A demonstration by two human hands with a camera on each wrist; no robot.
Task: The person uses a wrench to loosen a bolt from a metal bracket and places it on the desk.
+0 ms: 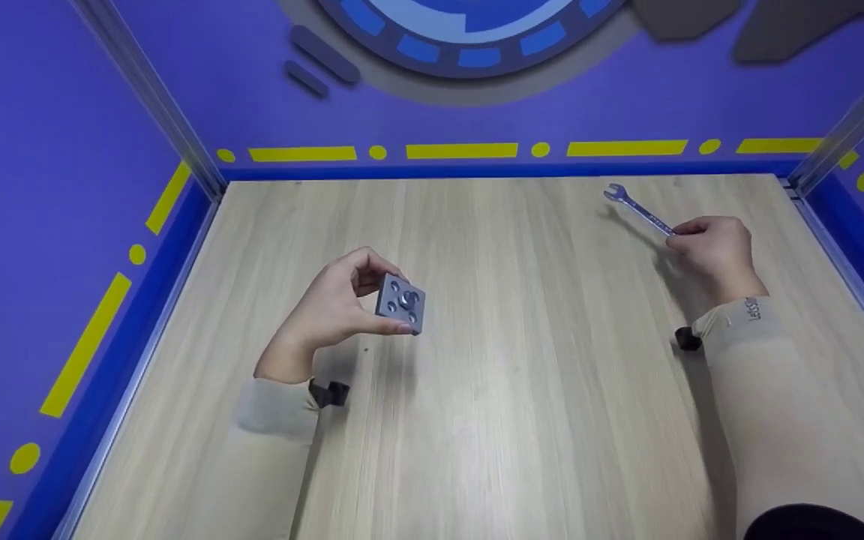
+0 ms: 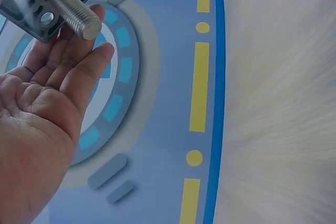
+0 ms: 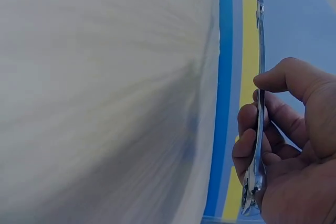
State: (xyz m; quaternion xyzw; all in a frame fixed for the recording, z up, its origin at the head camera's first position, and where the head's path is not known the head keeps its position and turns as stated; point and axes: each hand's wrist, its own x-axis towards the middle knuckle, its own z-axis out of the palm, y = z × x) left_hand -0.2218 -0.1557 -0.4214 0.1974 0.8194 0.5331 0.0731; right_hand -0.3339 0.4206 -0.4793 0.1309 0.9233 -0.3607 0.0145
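- At left of centre in the head view, a person's left hand (image 1: 334, 300) grips a square gray metal plate (image 1: 402, 315) by its edges, thumb on the near side and fingers on the far side, above a wood-grain table (image 1: 507, 405).
- A threaded bolt (image 2: 73, 11) juts from the middle of the plate at upper left of the left wrist view, holes around it; the edge grip likely serves to leave the bolt uncovered.
- At upper right of the head view, the right hand (image 1: 717, 251) holds a chrome wrench (image 1: 643, 212), thumb and curled fingers clamped on its handle.
- The wrench's open end points to the upper left; its other end sits against the palm in the right wrist view, a hold that seems meant to steady the handle and keep the open end clear.
- Dark lettering on the right sleeve (image 1: 762, 375) begins "Lets"; the rest is unclear. Marks on the wrench handle are too small to read.
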